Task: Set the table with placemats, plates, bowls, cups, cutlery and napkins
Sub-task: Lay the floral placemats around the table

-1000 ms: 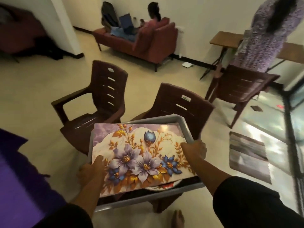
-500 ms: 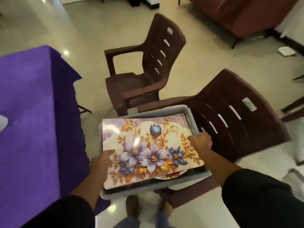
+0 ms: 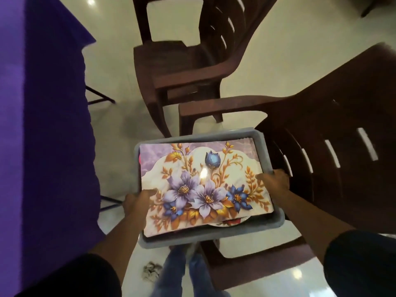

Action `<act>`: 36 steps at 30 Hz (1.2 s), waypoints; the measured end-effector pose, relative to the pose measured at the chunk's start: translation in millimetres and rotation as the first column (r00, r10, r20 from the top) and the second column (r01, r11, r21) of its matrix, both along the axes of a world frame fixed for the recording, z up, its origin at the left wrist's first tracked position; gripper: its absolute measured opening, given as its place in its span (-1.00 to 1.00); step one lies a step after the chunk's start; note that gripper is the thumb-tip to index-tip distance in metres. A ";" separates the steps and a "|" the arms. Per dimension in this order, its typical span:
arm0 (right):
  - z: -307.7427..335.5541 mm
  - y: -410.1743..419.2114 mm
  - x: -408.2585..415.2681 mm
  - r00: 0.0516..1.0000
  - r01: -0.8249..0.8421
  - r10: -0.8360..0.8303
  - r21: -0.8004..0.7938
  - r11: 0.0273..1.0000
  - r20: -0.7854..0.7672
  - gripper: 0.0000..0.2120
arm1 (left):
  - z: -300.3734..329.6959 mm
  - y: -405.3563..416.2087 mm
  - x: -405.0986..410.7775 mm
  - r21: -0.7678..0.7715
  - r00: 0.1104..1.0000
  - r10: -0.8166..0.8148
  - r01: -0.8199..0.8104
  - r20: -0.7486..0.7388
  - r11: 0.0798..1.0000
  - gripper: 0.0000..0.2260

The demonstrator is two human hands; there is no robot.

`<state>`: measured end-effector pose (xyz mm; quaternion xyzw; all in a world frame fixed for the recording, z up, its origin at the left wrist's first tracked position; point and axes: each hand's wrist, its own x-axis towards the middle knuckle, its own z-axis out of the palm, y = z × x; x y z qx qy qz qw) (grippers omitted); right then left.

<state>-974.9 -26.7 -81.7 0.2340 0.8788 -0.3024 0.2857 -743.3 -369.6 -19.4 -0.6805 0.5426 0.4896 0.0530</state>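
The person stands holding a grey tray (image 3: 270,155) out in front of the body, one hand on each side. The left hand (image 3: 137,201) grips the tray's left rim, thumb laid over the edge onto the floral placemat (image 3: 203,187). The right hand (image 3: 275,179) grips the right rim, its thumb also reaching onto the mat. Both arms wear dark sleeves.

The placemat lies on top of the tray's load and covers nearly all of it; its purple and blue flowers face up. Under its near right corner, between the hands and closer to the right one, the edge of a white plate (image 3: 227,223) peeks out. What else lies beneath I cannot tell.

To the left of the left hand, very near it, hangs the purple tablecloth (image 3: 49,125) of the table, with a dark metal leg frame (image 3: 100,99) showing below its hem. Directly under and to the right of the right hand stands a brown plastic chair (image 3: 321,146), its slatted back just beside the tray's right edge. A second brown chair (image 3: 184,65) stands beyond the tray, ahead of both hands. Below the tray, the person's jeans (image 3: 173,273) and the pale glossy floor (image 3: 120,67) show, with a small crumpled scrap (image 3: 151,272) lying on the floor.
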 end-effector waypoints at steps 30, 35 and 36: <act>-33.1 -6.2 -25.9 0.957 -0.246 0.213 0.163 0.956 0.195 -0.25 | -55.2 22.3 -25.4 -0.016 0.915 -0.347 0.357 0.209 0.934 -0.25; 9.2 -46.7 0.6 0.902 -0.430 0.431 0.116 0.895 0.021 -0.23 | -25.7 39.0 -32.6 -0.187 0.814 -0.517 0.569 0.264 0.801 -0.47; 14.2 -55.3 7.9 0.891 -0.452 0.454 0.079 0.888 -0.002 -0.24 | -20.7 42.0 -35.9 -0.164 0.843 -0.495 0.530 0.210 0.832 -0.54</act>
